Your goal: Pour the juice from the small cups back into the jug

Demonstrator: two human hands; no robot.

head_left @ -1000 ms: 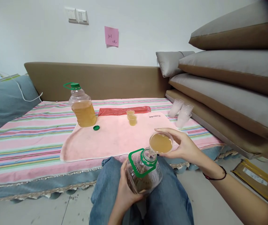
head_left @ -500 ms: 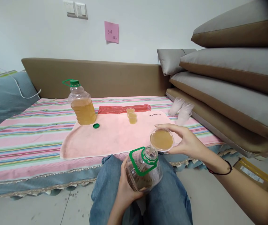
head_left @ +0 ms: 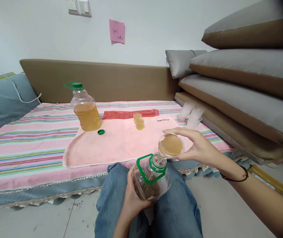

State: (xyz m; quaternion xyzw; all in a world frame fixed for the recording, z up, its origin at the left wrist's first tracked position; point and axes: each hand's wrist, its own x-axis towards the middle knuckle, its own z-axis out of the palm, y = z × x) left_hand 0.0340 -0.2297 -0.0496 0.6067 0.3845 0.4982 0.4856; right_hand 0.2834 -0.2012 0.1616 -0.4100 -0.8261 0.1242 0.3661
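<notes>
My left hand (head_left: pixel 131 198) grips a clear plastic jug (head_left: pixel 151 180) with a green handle ring, held between my knees with a little amber liquid at its bottom. My right hand (head_left: pixel 198 147) holds a clear plastic cup (head_left: pixel 170 146) tilted over the jug's mouth, and amber liquid runs from the cup into the jug. On the pink towel (head_left: pixel 116 142) stand a second capped jug (head_left: pixel 85 107) half full of amber liquid, a loose green cap (head_left: pixel 101 132) and two small filled cups (head_left: pixel 138 121).
A striped cloth (head_left: pixel 24 145) covers the low platform. Stacks of empty clear cups (head_left: pixel 192 115) lie by the piled cushions (head_left: pixel 243 89) on the right. A red plastic bag (head_left: pixel 129 114) lies behind the towel. A grey pillow (head_left: pixel 2 102) sits left, a yellow package (head_left: pixel 267 178) on the floor.
The cup has tipped a little further and its liquid level has dropped slightly. Both hands stay in place; the view has shifted slightly upward.
</notes>
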